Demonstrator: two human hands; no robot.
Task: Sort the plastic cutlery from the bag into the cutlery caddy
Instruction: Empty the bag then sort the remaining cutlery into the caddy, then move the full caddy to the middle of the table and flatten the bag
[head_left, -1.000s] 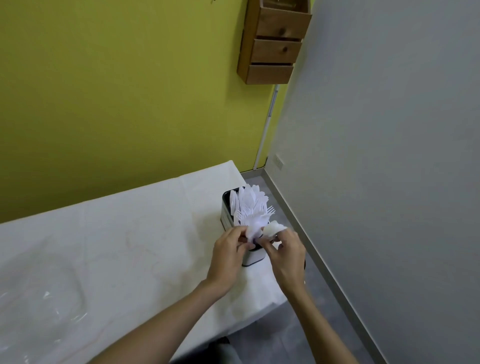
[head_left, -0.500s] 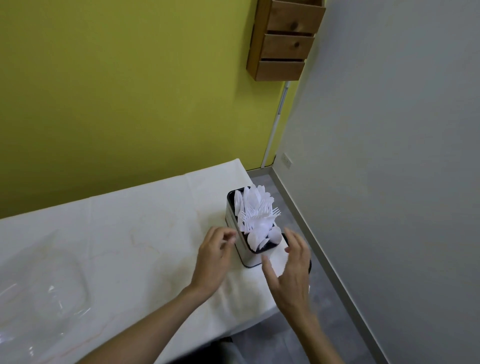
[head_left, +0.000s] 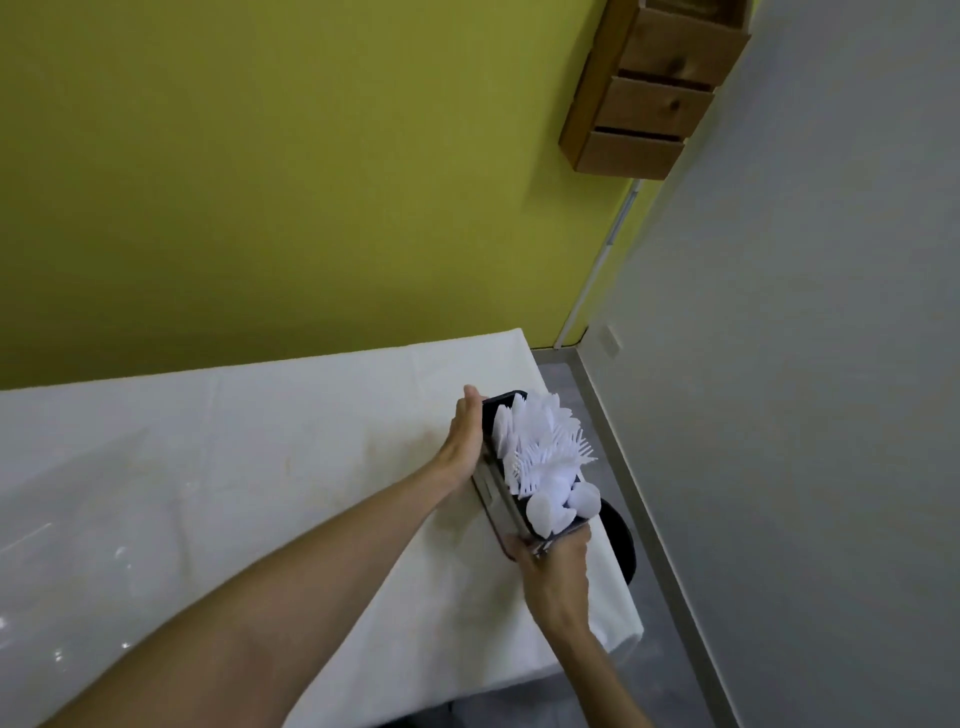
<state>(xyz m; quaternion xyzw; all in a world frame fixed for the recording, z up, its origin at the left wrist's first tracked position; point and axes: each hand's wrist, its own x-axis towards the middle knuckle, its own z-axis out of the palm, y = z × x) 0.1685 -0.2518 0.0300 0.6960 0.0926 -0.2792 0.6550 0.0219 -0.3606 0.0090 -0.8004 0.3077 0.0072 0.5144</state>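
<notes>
Okay, both hands on the cutlery caddy (head_left: 496, 496). It sits on the white-covered table (head_left: 291, 447), close to the right edge. My left hand (head_left: 464, 435) lies flat along its long left side, fingers straight and pressed to the metal, thumb up by the far rim. My right hand (head_left: 557, 567) has the near end, thumb on one side and fingers curled round the other, a firm grip. The plastic cutlery (head_left: 540, 452) stands packed inside, white spoons at the near end, forks bristling in the middle and fanning out to the right. The clear bag (head_left: 67, 561) lies flat at the table's left, well apart from the caddy. A wooden drawer unit (head_left: 654, 104) hangs on the yellow-green wall (head_left: 311, 182).
</notes>
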